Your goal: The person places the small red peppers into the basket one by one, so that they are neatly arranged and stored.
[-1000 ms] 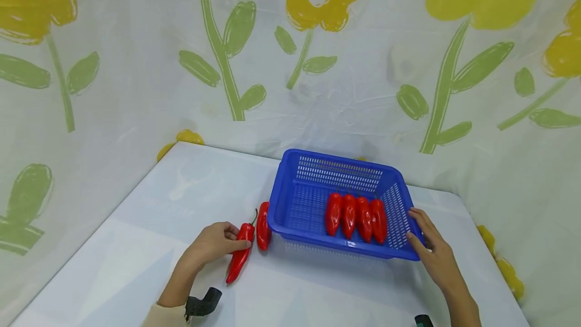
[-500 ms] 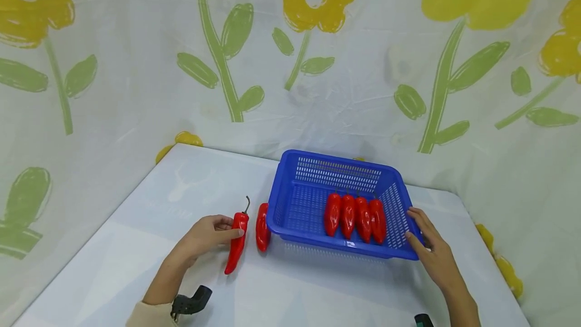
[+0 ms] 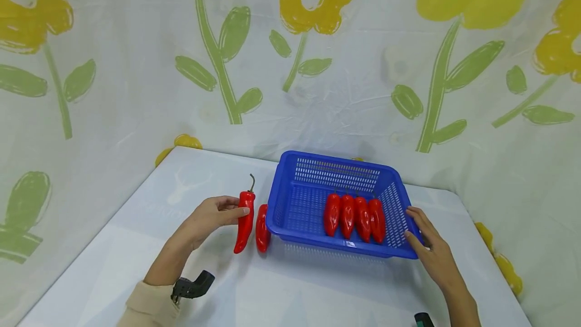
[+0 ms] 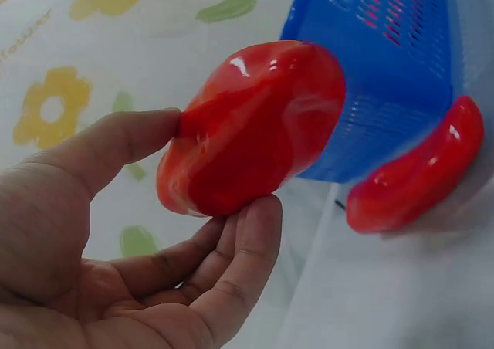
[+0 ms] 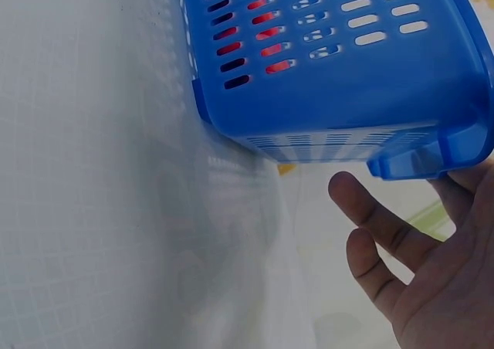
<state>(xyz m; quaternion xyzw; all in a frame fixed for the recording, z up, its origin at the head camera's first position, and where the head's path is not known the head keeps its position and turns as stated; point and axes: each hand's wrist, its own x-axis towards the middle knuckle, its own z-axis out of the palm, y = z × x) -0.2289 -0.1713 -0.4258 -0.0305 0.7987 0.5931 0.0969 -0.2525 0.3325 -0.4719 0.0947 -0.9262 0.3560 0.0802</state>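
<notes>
My left hand [image 3: 215, 216] pinches a red chili pepper [image 3: 245, 220] between thumb and fingers, its green stem upward. The left wrist view shows the pepper's [image 4: 255, 133] glossy side close up, held above the table. Just right of it, a second red chili pepper [image 3: 262, 231] lies beside the blue plastic basket [image 3: 336, 249]. Several red chili peppers [image 3: 348, 216] rest side by side in the basket's right half. My right hand [image 3: 433, 251] holds the basket's right rim. Two of its fingers [image 5: 378, 225] extend below the rim in the right wrist view.
A white table [image 3: 290, 291] carries the basket near its back edge. Behind hangs a pale cloth [image 3: 354, 110] printed with yellow flowers. Black wrist mounts show at the left wrist [image 3: 192, 285] and near the right arm [image 3: 423, 319].
My left hand has lifted the chili pepper from beside the other one, first slightly left, then up and farther from me. The right hand and basket have stayed in place.
</notes>
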